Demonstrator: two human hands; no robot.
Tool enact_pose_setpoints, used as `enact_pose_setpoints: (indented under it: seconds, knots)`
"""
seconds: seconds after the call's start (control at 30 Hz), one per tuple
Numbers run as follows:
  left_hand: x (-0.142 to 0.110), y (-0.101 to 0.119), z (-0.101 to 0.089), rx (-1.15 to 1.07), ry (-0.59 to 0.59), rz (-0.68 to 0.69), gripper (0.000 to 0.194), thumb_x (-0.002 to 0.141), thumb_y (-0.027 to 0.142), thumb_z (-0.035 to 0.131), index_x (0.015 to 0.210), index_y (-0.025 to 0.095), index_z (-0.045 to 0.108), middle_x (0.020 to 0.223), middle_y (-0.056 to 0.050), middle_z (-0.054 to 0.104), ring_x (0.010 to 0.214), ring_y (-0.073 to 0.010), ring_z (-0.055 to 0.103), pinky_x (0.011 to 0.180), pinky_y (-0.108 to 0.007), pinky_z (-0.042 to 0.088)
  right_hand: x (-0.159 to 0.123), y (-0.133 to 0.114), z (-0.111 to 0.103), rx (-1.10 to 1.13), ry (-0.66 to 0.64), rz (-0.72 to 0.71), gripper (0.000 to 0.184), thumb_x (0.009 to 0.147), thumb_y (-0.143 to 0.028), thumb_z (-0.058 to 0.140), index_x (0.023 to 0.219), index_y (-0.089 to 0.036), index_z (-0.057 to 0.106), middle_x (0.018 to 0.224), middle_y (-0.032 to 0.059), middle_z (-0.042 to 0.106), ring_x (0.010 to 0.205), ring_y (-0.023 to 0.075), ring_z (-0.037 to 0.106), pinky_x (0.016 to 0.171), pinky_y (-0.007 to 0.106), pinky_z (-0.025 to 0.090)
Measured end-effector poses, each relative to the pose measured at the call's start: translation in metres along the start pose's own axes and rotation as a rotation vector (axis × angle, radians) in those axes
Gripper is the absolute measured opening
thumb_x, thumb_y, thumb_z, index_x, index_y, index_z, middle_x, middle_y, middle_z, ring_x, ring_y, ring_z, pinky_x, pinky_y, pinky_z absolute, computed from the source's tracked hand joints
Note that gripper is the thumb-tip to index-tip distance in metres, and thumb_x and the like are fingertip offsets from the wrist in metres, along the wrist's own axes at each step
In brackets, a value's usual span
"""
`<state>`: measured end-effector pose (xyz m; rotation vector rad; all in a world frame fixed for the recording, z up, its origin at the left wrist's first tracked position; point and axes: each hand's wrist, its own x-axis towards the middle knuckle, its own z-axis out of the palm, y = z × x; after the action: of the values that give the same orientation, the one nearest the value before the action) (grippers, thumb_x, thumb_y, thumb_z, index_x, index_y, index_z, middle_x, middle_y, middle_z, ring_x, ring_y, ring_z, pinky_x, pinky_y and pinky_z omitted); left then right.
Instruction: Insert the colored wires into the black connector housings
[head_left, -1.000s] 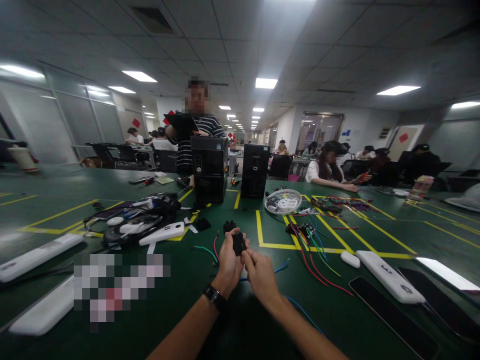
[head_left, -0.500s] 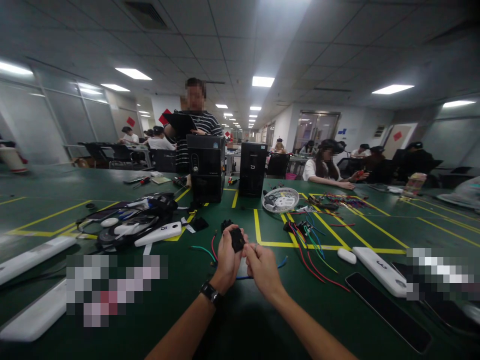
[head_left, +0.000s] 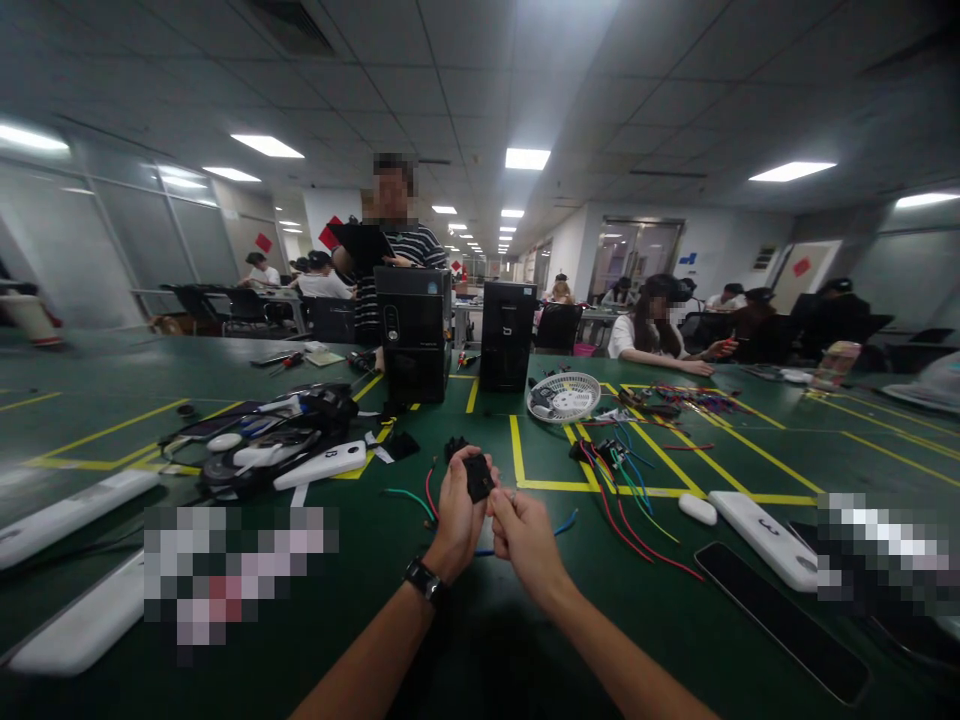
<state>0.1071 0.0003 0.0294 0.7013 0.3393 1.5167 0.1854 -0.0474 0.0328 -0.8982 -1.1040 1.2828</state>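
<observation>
My left hand is closed around a small black block-shaped part, whose upper face shows; its exact kind is not clear. At the block's lower right edge, my right hand has thumb and forefinger pinched together. Whatever lies in that pinch is too small to make out. A blue wire passes on the table behind my right hand. Just left of my left hand lie a green wire and a red wire. Another black part sits right beyond my left fingertips, partly hidden.
Red, blue and green wires join small black parts to the right. Farther back stand two black computer towers and a white basket. White power banks and a phone lie around. A person stands opposite.
The camera view has shifted slightly. Both hands stay together at the black block, with only small finger movement; the block is still in my left hand.
</observation>
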Motion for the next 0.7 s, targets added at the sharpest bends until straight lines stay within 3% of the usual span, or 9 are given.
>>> enact_pose_setpoints:
  seconds: [0.13, 0.33, 0.5, 0.7]
  knots:
    - [-0.002, 0.001, 0.003, -0.012, 0.042, -0.020, 0.035, 0.083, 0.049, 0.053, 0.104, 0.021, 0.053, 0.089, -0.005, 0.059, 0.070, -0.0127, 0.059, 0.065, -0.027, 0.049, -0.001, 0.010, 0.002, 0.018, 0.006, -0.018, 0.036, 0.080, -0.050, 0.056, 0.067, -0.019, 0.041, 0.047, -0.0118, 0.029, 0.036, 0.0025, 0.020, 0.034, 0.015, 0.020]
    - [-0.003, 0.005, 0.007, -0.032, -0.031, -0.004, 0.033, 0.083, 0.048, 0.054, 0.103, 0.022, 0.053, 0.090, -0.005, 0.059, 0.073, -0.0136, 0.059, 0.066, -0.027, 0.049, -0.004, -0.004, 0.001, 0.034, -0.019, -0.019, 0.036, 0.080, -0.049, 0.057, 0.067, -0.018, 0.044, 0.047, -0.0115, 0.029, 0.037, 0.0021, 0.020, 0.035, 0.015, 0.018]
    - [-0.002, 0.005, 0.007, -0.057, 0.013, -0.015, 0.032, 0.085, 0.048, 0.050, 0.103, 0.021, 0.053, 0.089, -0.005, 0.059, 0.070, -0.0128, 0.058, 0.065, -0.027, 0.049, -0.002, 0.002, 0.006, 0.072, -0.011, -0.026, 0.038, 0.079, -0.049, 0.058, 0.066, -0.019, 0.040, 0.049, -0.0112, 0.029, 0.037, 0.0022, 0.021, 0.034, 0.016, 0.017]
    - [-0.001, 0.006, 0.006, -0.039, -0.063, 0.004, 0.029, 0.086, 0.046, 0.050, 0.101, 0.021, 0.052, 0.089, -0.005, 0.059, 0.072, -0.0137, 0.059, 0.065, -0.026, 0.048, -0.004, -0.001, 0.006, 0.099, -0.004, 0.005, 0.036, 0.080, -0.048, 0.058, 0.068, -0.018, 0.042, 0.049, -0.0120, 0.025, 0.038, 0.0021, 0.017, 0.035, 0.015, 0.016]
